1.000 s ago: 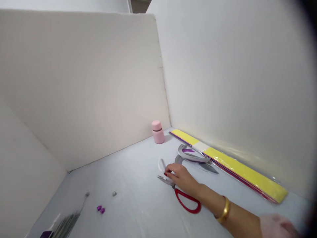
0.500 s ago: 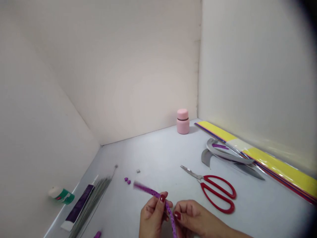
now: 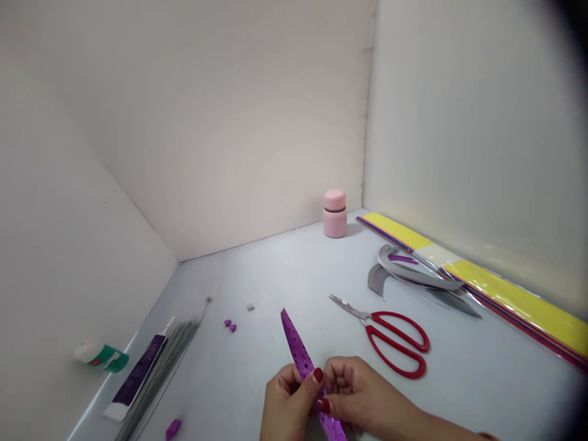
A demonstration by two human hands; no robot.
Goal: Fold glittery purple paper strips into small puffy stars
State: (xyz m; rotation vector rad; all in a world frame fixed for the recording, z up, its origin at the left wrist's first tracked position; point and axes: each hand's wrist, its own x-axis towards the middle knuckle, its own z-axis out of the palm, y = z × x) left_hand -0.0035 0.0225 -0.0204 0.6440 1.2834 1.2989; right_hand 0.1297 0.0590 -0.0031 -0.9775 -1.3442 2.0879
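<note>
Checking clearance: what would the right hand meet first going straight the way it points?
Beyond the purple strip it holds, likely the left hand, close by; depth between them is unclear.

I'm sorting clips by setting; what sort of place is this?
Likely a small craft workspace: pale panels wall in a tabletop where red-handled scissors lie, and a spotted purple strip is being held.

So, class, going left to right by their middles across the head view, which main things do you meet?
Green-white bottle, purple tube, grey wires, purple bits, silver bit, purple strip, pink jar, scissors, yellow pack.
</note>
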